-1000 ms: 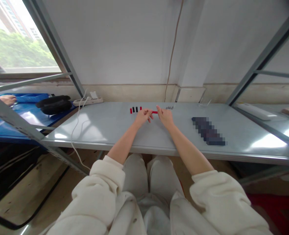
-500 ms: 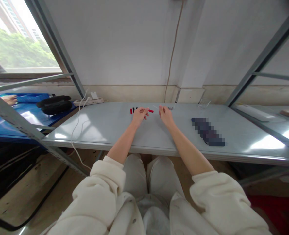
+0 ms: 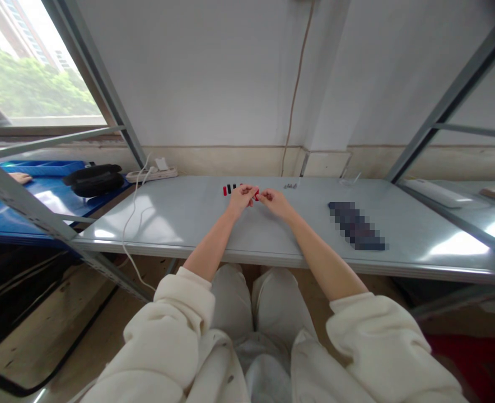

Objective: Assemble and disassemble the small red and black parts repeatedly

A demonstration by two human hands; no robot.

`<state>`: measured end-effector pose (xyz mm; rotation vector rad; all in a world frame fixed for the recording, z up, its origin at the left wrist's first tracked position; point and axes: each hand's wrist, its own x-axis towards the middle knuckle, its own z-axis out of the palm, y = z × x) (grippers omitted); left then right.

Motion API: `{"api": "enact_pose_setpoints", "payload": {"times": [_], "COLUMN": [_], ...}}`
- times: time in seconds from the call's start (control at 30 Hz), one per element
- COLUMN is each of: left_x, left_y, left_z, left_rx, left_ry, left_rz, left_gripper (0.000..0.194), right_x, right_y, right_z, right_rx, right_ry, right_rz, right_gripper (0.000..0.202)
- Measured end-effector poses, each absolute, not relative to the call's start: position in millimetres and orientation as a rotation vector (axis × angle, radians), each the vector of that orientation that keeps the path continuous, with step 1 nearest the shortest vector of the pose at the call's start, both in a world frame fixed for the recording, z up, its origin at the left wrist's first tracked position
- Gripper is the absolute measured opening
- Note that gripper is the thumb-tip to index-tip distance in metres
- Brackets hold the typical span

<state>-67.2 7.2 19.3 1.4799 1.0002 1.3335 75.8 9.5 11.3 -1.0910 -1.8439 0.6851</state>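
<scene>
My left hand pinches a small red cylinder above the middle of the table. My right hand has come up against the cylinder's right end, thumb and fingers pressed together. Whatever lies between those right fingertips is too small to make out. Just left of my left hand stand several short red and black cylinders in a row, some partly hidden behind the hand. Beyond my right hand lie several small greyish, shiny pieces in a cluster.
A blurred-out dark flat object lies on the grey table at right. A white power strip with a trailing cable sits at the back left. On the blue table at left are a black case, a blue tray and another person's hand.
My right hand has moved left from near the shiny pieces to the red cylinder's end. My left hand stays almost in place. The other person's hand has shifted slightly.
</scene>
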Motion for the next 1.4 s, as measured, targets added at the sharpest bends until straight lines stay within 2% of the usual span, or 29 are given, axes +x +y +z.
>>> {"api": "enact_pose_setpoints", "payload": {"times": [0.4, 0.53, 0.67, 0.8, 1.2, 1.4], "left_x": [-67.4, -67.5, -67.7, -67.6, -66.6, -64.9], "left_y": [7.0, 7.8, 5.9, 1.0, -7.4, -8.7], "left_z": [20.7, 19.4, 14.7, 10.4, 13.9, 14.3], "left_rx": [1.43, 1.484, 1.855, 2.234, 2.447, 2.46], "left_ry": [0.996, 1.092, 1.428, 1.594, 1.71, 1.645], "left_rz": [1.234, 1.257, 1.36, 1.214, 0.88, 0.853], "left_gripper": [0.034, 0.027, 0.022, 0.022, 0.025, 0.025], "right_x": [76.1, 77.0, 80.4, 84.4, 110.3, 115.6], "right_y": [2.8, 2.6, 5.1, 5.7, 49.8, 69.4], "right_z": [12.9, 12.5, 10.2, 10.0, 21.2, 19.9], "right_rx": [-1.092, -1.171, -1.29, -1.443, -1.596, -1.694], "right_ry": [-1.929, -1.985, -2.09, -2.057, -1.784, -1.847], "right_rz": [0.714, 0.543, 0.277, 0.158, 0.353, 0.267], "right_gripper": [0.027, 0.023, 0.018, 0.017, 0.016, 0.009]}}
